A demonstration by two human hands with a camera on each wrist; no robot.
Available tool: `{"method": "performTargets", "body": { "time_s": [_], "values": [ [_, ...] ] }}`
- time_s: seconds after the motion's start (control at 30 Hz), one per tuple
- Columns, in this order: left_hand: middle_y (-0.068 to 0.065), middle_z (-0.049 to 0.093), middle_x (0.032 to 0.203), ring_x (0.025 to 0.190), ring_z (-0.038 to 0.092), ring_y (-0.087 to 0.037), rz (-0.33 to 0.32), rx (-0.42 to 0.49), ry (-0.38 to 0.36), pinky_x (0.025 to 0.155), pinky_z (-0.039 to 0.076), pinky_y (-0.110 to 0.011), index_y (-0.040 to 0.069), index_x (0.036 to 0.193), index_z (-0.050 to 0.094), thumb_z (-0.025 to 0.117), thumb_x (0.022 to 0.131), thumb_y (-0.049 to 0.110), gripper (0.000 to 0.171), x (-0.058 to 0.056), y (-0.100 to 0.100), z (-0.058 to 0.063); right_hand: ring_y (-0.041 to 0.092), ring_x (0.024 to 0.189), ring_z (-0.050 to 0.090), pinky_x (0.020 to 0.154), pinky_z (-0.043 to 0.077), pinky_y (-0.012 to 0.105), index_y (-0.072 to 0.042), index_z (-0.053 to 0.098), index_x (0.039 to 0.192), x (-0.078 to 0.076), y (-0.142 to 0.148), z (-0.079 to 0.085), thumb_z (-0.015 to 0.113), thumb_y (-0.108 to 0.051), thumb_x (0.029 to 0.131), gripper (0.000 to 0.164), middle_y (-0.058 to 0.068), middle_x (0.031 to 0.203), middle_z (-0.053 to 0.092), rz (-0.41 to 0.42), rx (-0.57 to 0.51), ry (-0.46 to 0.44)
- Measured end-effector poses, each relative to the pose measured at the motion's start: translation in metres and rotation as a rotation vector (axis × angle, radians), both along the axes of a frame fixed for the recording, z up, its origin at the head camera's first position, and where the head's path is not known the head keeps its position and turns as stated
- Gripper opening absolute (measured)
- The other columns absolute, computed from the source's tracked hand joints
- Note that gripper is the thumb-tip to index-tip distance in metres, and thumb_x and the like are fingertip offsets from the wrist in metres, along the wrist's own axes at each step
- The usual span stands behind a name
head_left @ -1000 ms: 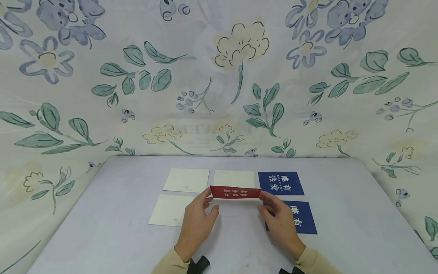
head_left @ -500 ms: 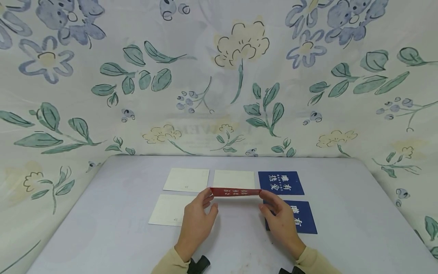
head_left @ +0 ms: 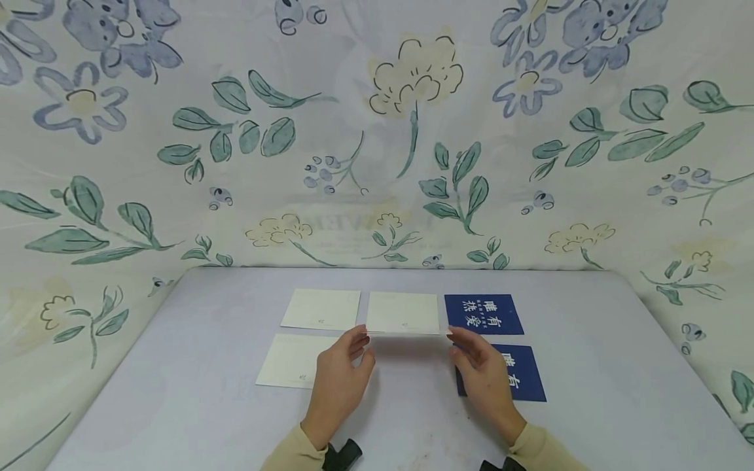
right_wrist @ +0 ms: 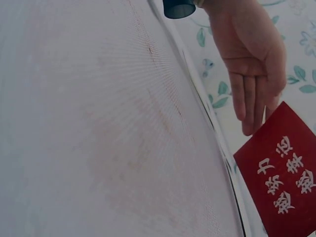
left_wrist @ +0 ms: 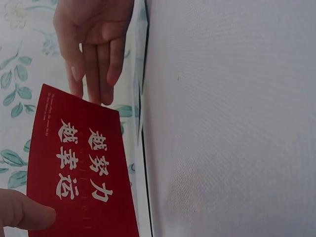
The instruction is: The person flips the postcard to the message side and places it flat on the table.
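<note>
My left hand and right hand hold a red postcard by its two short ends, raised over the table. White Chinese characters cover its red face, which shows in both wrist views. From the head view the postcard appears almost edge-on, as a thin pale line between the fingertips. In the left wrist view a left fingertip overlaps the red face, and the right hand's fingertips are at the far end. In the right wrist view, the left hand stands at the opposite end.
On the white table lie a white card at back left, one at back middle and one at front left. Two blue cards lie on the right, the nearer partly behind my right hand. A floral curtain hangs behind.
The red postcard has tilted between my hands, from its red face showing in the head view to nearly edge-on. Both hands stay almost in place.
</note>
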State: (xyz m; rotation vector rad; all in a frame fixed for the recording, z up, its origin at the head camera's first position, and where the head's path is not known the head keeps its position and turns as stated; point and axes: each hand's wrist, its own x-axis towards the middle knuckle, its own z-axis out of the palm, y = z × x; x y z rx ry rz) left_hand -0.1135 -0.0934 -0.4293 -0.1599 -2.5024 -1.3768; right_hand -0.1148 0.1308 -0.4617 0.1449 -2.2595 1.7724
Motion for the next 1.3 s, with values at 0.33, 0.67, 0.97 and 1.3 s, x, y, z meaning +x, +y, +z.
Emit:
{"method": "performTargets", "body": {
  "time_s": [0.33,0.67,0.97,1.3],
  "values": [
    [-0.012,0.068,0.102,0.093,0.066,-0.018,0.016,0.016,-0.048,0.065,0.05,-0.024,-0.001,0.117,0.059,0.044,0.095,0.009,0.029,0.0,-0.001,0.0,0.021,0.11,0.059,0.084,0.048,0.023,-0.006,0.06,0.117,0.0,0.0,0.002,0.056,-0.003,0.091,0.027,0.01,0.119,0.061,-0.024,-0.013,-0.025],
    [-0.009,0.07,0.09,0.081,0.068,-0.017,0.025,0.008,-0.048,0.067,0.053,-0.026,-0.001,0.107,0.065,0.044,0.098,0.016,0.029,-0.004,-0.005,-0.002,0.02,0.098,0.064,0.081,0.05,0.022,-0.004,0.061,0.115,-0.002,0.001,0.001,0.055,-0.011,0.093,0.024,0.009,0.117,0.062,-0.015,-0.029,-0.008],
    [-0.008,0.07,0.091,0.075,0.067,-0.013,0.041,0.061,-0.123,0.064,0.051,-0.023,0.003,0.1,0.07,0.05,0.094,0.013,0.023,-0.005,-0.007,0.001,0.02,0.095,0.065,0.078,0.053,0.028,0.0,0.059,0.116,0.001,-0.002,0.012,0.051,-0.009,0.095,0.025,0.013,0.121,0.06,-0.013,-0.044,-0.043],
    [-0.01,0.07,0.093,0.074,0.067,-0.01,0.004,0.145,-0.175,0.065,0.052,-0.022,0.003,0.101,0.07,0.057,0.089,0.009,0.019,-0.007,-0.01,0.0,0.015,0.096,0.065,0.077,0.053,0.032,0.007,0.056,0.118,0.007,-0.004,0.024,0.05,-0.007,0.095,0.027,0.02,0.123,0.057,0.021,-0.085,-0.032]
  ]
}}
